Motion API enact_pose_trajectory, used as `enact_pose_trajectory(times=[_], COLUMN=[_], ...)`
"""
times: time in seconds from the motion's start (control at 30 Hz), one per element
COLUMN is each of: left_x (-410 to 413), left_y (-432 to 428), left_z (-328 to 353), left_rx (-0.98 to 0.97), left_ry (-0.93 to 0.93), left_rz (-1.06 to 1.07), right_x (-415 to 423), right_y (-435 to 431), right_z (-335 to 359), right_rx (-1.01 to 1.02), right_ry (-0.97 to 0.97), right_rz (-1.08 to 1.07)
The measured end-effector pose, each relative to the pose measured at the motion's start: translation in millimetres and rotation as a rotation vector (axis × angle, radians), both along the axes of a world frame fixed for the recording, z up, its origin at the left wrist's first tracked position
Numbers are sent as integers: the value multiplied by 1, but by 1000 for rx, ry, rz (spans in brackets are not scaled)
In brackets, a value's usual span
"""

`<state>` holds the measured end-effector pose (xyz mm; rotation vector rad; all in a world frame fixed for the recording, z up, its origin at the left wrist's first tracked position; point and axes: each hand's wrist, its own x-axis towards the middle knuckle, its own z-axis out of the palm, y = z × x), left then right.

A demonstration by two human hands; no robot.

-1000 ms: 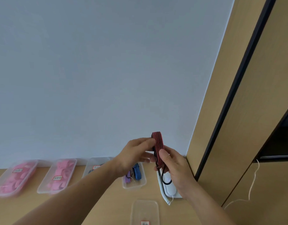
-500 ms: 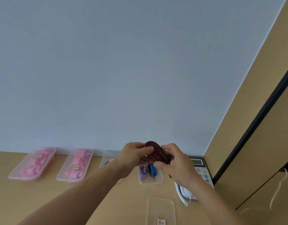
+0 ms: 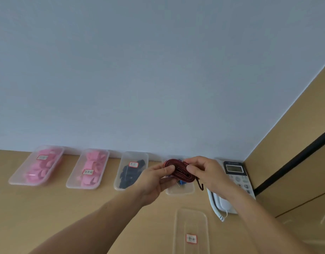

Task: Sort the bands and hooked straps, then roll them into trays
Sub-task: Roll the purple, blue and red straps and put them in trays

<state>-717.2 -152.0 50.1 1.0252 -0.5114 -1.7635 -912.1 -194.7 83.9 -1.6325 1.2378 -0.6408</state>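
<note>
A red-and-black striped hooked strap (image 3: 179,170) is coiled into a flat roll between both hands, its dark hook hanging at the right. My left hand (image 3: 156,182) pinches the roll's left side with thumb and fingers. My right hand (image 3: 207,173) pinches its right side. The roll hovers over a clear tray (image 3: 180,190) at the wall, where blue and purple straps partly show beneath it. A clear labelled tray (image 3: 192,230) lies nearer to me on the wooden desk.
Along the wall stand two clear trays of pink bands (image 3: 37,165) (image 3: 89,169) and one of black straps (image 3: 131,170). A white desk phone (image 3: 231,186) sits at the right by the wooden side panel (image 3: 290,143).
The strap went from standing upright between my fingers to a flat coil held lower, over the tray. The view swung left, bringing more trays and the phone into sight.
</note>
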Motion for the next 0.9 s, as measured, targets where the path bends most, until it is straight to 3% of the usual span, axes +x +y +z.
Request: enact_pose_trajectory(times=[0.13,0.27,0.33,0.43,0.53,0.67,0.9], left_x=[-26,-46,-48,-39,-32,-35,-35], left_y=[-9,-17,-22,-21,-15,-15,-18], left_z=[-18,-30,-37,-53,-70,-89,-100], left_rx=[80,124,125,43,-192,-348,-319], left_ry=[-8,-276,-658,-1400,-1711,-1774,-1594], left_rz=[114,110,63,-40,-136,-346,-271], right_x=[-15,-22,-18,-7,3,14,21], right_y=[-35,-72,-87,-105,-113,-115,-114], right_z=[-18,-37,-46,-60,-72,-91,-110], right_rx=[-9,-29,-60,-121,-180,-225,-259], right_ry=[130,280,347,511,659,732,739], right_rz=[151,328,410,582,778,881,895])
